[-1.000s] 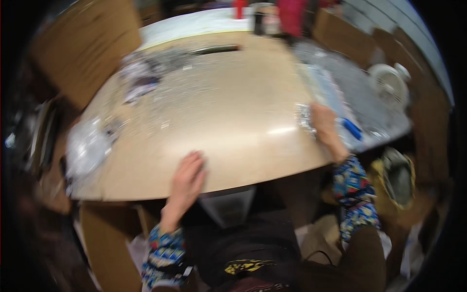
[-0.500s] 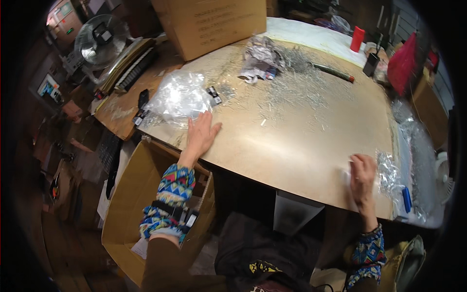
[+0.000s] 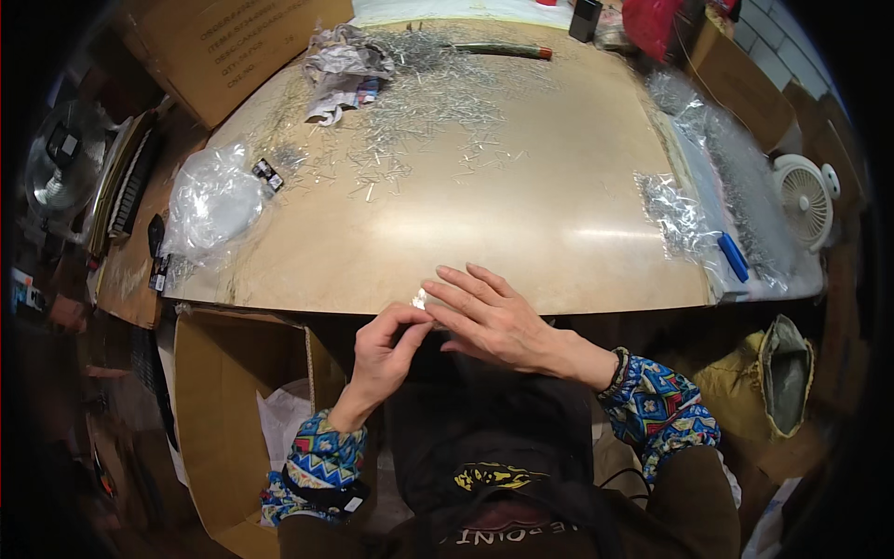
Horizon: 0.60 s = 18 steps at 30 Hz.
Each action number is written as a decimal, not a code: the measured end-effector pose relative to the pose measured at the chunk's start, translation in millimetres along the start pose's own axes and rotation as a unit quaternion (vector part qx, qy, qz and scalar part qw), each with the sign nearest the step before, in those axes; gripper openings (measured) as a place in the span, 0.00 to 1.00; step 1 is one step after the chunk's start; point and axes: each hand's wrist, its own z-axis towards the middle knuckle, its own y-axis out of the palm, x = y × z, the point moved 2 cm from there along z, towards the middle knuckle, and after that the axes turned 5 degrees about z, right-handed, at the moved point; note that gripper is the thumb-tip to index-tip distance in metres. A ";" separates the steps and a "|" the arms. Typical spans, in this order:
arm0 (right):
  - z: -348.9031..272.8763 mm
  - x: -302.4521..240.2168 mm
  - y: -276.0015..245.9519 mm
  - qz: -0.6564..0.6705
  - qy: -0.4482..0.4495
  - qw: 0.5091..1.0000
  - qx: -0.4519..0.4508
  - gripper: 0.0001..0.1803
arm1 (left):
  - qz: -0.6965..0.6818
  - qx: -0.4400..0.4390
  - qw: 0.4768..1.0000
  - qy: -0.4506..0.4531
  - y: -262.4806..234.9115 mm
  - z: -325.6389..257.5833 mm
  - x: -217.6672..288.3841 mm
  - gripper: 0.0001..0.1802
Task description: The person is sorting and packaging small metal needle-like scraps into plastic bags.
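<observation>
My left hand point(image 3: 384, 347) is at the near edge of the table, thumb and forefinger pinched on a small shiny whitish piece point(image 3: 419, 299), perhaps a bit of clear plastic. Most of that piece is hidden by the fingers, so its kind cannot be made out. Close against it from the right comes my right hand point(image 3: 498, 321), palm down, with fingers stretched and spread and their tips by the left fingertips. Farther off, thin silvery metal pins point(image 3: 428, 116) lie scattered over the tabletop. Clear small plastic bags point(image 3: 675, 214) rest at the table's right side.
A crumpled clear plastic bag point(image 3: 212, 200) and a small black piece point(image 3: 267, 174) lie on the left. Crumpled paper point(image 3: 340, 70) and a dark rod point(image 3: 503, 49) are at the back. A blue marker point(image 3: 733, 257) sits on the right; an open cardboard box point(image 3: 242, 373) stands below left.
My left hand has left the plastic bag and come to the near edge, pinching the small piece. My right hand has moved left from the small bags to meet it. The view has shifted.
</observation>
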 end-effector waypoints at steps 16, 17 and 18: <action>-60.2 -39.2 -11.6 0.588 0.355 0.713 -0.141 0.12 | -0.345 -0.232 0.803 -0.427 16.9 -69.7 9.0 0.08; -67.4 -38.0 -8.2 0.599 0.364 0.699 -0.143 0.12 | -0.312 -0.266 0.792 -0.452 16.1 -71.9 5.4 0.08; -75.2 -37.8 -8.4 0.606 0.373 0.686 -0.154 0.12 | -0.271 -0.296 0.804 -0.438 17.5 -72.0 4.5 0.08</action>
